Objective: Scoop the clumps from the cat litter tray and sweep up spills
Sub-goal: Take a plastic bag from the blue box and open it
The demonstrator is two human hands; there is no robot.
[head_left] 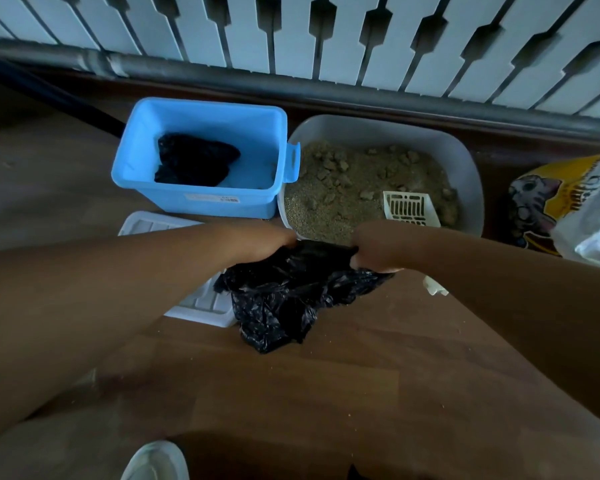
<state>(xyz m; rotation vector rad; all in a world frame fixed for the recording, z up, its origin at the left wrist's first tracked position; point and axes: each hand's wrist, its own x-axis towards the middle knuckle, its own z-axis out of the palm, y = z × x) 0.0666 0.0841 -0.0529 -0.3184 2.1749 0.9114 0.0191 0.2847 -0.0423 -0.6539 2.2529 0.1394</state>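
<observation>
A grey litter tray [466, 157] holds sandy litter with several clumps [336, 164]. A white slotted scoop [407, 207] lies in the tray's near right part. Just in front of the tray, my left hand [260, 242] and my right hand [378, 249] each grip the top edge of a crumpled black plastic bag [284, 299], which hangs down to the wooden floor. Fine litter grains [395, 337] are scattered on the floor near the bag.
A blue plastic bin [201, 202] with a black bag inside stands left of the tray. A white lid [201, 306] lies on the floor under my left arm. A yellow cat-litter sack [548, 199] sits at right. A radiator [291, 36] runs along the back.
</observation>
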